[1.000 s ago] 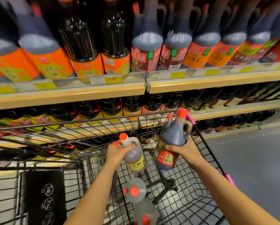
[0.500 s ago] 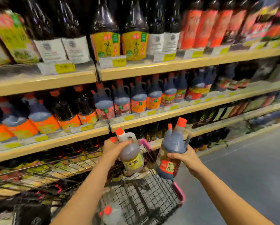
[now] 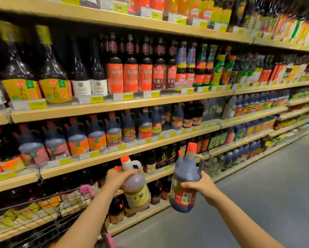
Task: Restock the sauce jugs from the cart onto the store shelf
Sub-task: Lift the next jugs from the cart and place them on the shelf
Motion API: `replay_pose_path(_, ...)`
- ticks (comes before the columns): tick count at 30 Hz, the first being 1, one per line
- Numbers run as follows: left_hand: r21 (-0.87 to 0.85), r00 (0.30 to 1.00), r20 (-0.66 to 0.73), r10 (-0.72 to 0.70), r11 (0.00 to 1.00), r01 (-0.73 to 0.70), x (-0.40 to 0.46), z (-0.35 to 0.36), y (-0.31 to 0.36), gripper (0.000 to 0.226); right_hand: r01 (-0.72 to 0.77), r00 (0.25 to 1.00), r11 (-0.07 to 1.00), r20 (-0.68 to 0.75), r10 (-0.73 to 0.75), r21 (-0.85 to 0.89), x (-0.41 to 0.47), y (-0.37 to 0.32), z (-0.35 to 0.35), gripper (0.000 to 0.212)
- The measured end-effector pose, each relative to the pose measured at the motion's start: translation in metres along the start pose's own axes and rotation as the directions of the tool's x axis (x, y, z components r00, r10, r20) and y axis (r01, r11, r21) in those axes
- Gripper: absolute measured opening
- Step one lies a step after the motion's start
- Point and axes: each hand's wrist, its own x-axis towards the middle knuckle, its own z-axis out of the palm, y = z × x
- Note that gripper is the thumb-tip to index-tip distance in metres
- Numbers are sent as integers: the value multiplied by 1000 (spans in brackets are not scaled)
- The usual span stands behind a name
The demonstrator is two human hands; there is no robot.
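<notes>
The store shelf (image 3: 114, 108) runs across the whole view in five visible tiers of pale boards edged with yellow price tags, their writing too blurred to read. On the tier second from the top stand two big dark bottles with yellow labels (image 3: 37, 90), two with white labels, then five tall bottles with red labels (image 3: 130, 77) whose print is too small to make out. One tier below sits a row of dark handled jugs with red caps (image 3: 96, 135), too many and too overlapped to count surely. The wire cart (image 3: 42, 212), with a pink corner guard, stands against the shelf's lowest tiers at lower left. Two sauce jugs are held up in front of the shelf's lower tiers, above and to the right of the cart. The dark sauce jug (image 3: 185, 181), red-capped, bears a red label with characters I cannot read with certainty; the right hand (image 3: 202, 185) curls around its body from the side away from the shelf. The paler sauce jug (image 3: 135, 188), with an orange cap and white handle, carries a yellow label reading 米醋; the left hand (image 3: 117, 178) is clasped over its shoulder.
</notes>
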Motion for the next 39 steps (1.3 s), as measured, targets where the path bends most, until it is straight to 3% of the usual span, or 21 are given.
replay_pose_path(5, 36, 1000, -5, -15, 999, 15, 12, 56, 21, 44, 8, 1000, 1000, -25, -8, -15, 19, -6, -63, 79)
replay_pose_path(15, 135, 994, -19, 104, 986, -100, 96, 123, 51, 25, 45, 999, 990, 21, -43, -130, 143, -13, -123, 70)
replay_pose_path(18, 152, 992, -27, 120, 982, -115, 120, 136, 67, 25, 49, 998, 985, 42, -42, -168, 195, -18, -133, 81)
replay_pose_path(23, 135, 988, -122, 99, 987, -82, 159, 144, 80, 23, 103, 994, 970, 65, -91, -220, 272, -36, -135, 60)
replay_pose_path(27, 111, 984, -167, 60, 993, -42, 177, 150, 78, 22, 256, 961, 935, 165, -220, -246, 324, -57, -131, 62)
replay_pose_path(31, 70, 957, -288, 39, 997, -20, 193, 161, 62, 27, 464, 881, 840, 248, -404, -281, 376, -71, -123, 69)
replay_pose_path(35, 27, 928, -372, -1, 1000, 12, 203, 174, 50, 33, 534, 841, 789, 284, -460, -303, 422, -71, -116, 58)
replay_pose_path(39, 18, 905, -424, 1, 1000, 8, 217, 183, 37, 53, 526, 838, 785, 355, -414, -326, 471, -54, -108, 47)
